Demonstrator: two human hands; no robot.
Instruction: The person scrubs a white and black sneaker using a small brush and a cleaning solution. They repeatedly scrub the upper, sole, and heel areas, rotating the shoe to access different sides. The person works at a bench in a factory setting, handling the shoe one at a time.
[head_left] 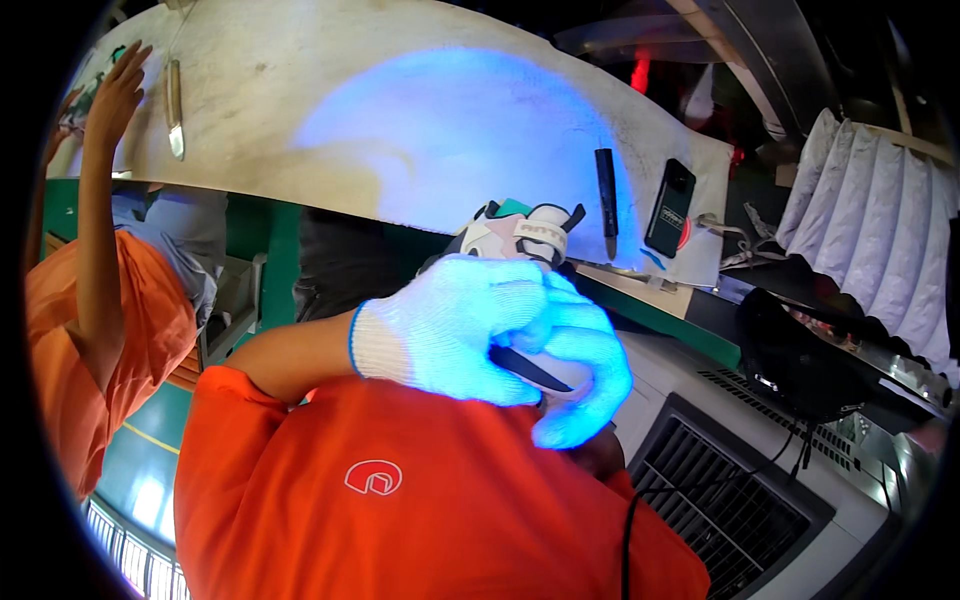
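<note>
A white and grey sneaker (490, 240) with black trim is held close against my orange shirt, its strap end toward the table. My left hand (440, 325), in a white knit glove with a blue-edged cuff, is closed over the shoe's near side. From the right, my right hand (590, 350), also gloved, curls round the shoe with its fingers bent. Part of the pale sole and a dark stripe show between the hands. Blue light falls on both gloves. The gloves hide much of the shoe and some fingertips.
Across the worktable (250, 60) lie a wooden-handled knife (175, 110), a black-handled tool (606, 195) and a dark phone (670, 208). A co-worker's raised hand (118, 95) is at left. At right are a white ribbed duct (870, 220) and a black grille (720, 490) with a cable nearby.
</note>
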